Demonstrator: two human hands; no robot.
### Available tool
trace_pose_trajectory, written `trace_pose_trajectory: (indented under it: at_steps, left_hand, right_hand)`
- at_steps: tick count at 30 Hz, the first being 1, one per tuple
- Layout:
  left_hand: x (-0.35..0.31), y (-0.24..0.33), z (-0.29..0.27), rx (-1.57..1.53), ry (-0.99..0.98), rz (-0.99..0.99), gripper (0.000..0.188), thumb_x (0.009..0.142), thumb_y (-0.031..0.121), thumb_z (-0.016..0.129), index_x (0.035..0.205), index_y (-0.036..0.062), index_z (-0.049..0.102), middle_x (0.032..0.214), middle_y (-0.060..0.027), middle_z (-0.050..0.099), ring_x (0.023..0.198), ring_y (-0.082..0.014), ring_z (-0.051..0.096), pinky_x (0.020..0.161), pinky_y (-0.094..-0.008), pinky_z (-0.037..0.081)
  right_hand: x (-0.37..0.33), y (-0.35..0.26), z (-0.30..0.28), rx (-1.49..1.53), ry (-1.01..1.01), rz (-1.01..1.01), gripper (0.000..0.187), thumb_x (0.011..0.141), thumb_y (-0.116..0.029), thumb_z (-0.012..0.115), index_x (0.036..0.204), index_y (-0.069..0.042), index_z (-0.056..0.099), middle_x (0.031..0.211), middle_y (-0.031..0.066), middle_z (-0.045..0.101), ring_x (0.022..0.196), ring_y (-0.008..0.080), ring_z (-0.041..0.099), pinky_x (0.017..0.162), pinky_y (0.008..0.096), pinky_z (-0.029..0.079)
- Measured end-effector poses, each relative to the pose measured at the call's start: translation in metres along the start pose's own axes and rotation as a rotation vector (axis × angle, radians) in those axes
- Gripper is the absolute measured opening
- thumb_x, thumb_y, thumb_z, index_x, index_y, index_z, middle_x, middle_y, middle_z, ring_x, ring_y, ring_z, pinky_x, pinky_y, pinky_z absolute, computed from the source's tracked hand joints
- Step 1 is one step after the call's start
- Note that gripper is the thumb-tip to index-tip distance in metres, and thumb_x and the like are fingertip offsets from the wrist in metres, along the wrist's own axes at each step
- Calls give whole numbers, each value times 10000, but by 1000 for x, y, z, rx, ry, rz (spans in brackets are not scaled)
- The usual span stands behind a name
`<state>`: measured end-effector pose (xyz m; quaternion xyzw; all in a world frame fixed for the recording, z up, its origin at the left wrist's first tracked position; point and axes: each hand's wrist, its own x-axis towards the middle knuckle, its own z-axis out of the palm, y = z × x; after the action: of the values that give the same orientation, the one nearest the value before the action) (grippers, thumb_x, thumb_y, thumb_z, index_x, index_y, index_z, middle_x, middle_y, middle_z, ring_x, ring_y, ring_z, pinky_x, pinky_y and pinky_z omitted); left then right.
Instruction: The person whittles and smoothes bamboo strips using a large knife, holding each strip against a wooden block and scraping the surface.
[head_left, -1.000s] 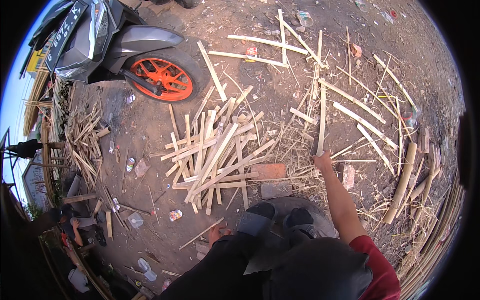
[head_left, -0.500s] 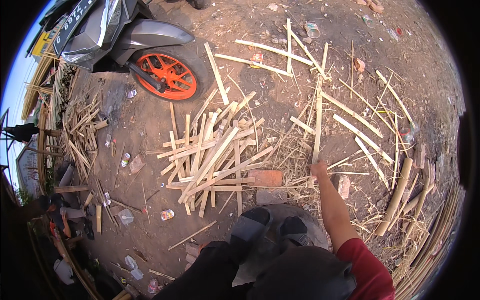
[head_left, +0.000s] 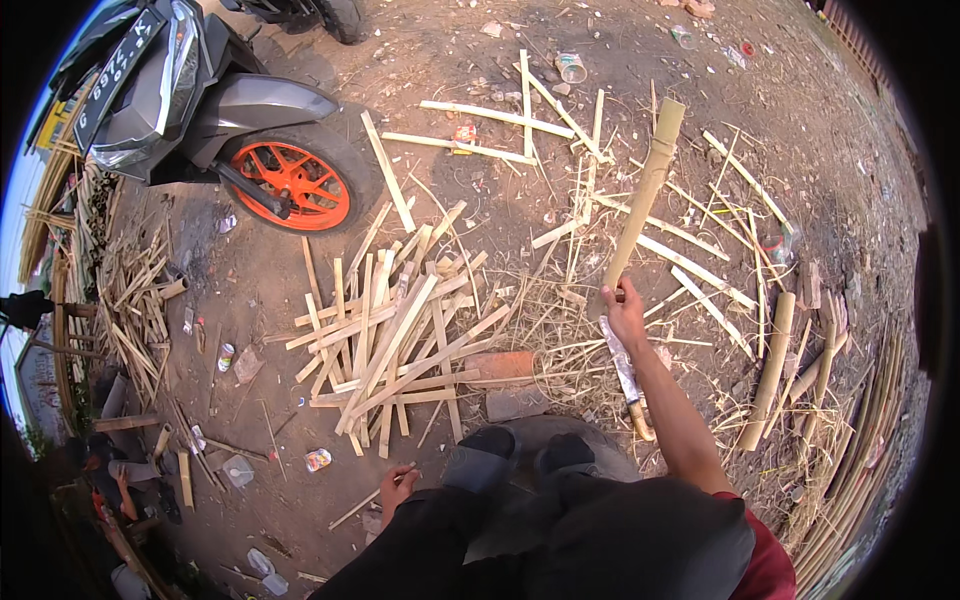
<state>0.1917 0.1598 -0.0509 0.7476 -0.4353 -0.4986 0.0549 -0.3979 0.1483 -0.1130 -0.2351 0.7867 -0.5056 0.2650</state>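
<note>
My right hand (head_left: 625, 312) is closed round the lower end of a broad split bamboo piece (head_left: 648, 190). The piece stands up and away from me, with a node ring near its top. Just below that hand, a knife (head_left: 622, 365) with a pale, stained blade and a wooden handle lies beside my forearm. At my left knee, my left hand (head_left: 398, 490) hangs low with loosely bent fingers apart, and nothing shows in it. A thin strip (head_left: 352, 510) lies on the ground beside it.
A heap of split bamboo strips (head_left: 385, 340) lies front left, next to a red brick (head_left: 500, 367). A motorbike's orange wheel (head_left: 290, 185) stands beyond. Thick bamboo lengths (head_left: 770, 370) lie at right. Another person (head_left: 120, 480) sits far left.
The bamboo piece in my right hand has turned from its narrow edge to its broad face and been raised. My left hand and the knife have come into sight. The whole view has shifted.
</note>
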Motion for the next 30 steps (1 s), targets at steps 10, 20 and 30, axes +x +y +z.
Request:
trace_pose_trajectory:
  at_steps: [10,20,30]
  left_hand:
    - [-3,354,59,-217,-378,663,311,989,279,556,1170,43,644,1123,-62,648,999,-151,592,844,-298,454]
    - [-47,525,121,-751,-1028,641,594,1071,464,320,1489,47,388,1435,-123,512,1217,-243,532,997,-388,432]
    - [-62,510,73,-764,-1064,864,303,1029,201,507,1261,16,571,1204,-94,607,1127,-215,586,974,-386,460]
  right_hand:
    - [-47,-155,-44,-220,-385,-483,359,1014,-261,559,1279,-19,558,1397,188,517,1287,367,496,1110,466,354]
    - [-113,-141,-39,-32,-1045,1,390,1033,-265,547,1342,-29,514,1189,172,678,1155,269,629,1007,415,472]
    - [-107,-95,-19,373,-1178,280,446,1005,-316,603,1354,-43,546,1203,77,667,1189,199,578,1045,370,417]
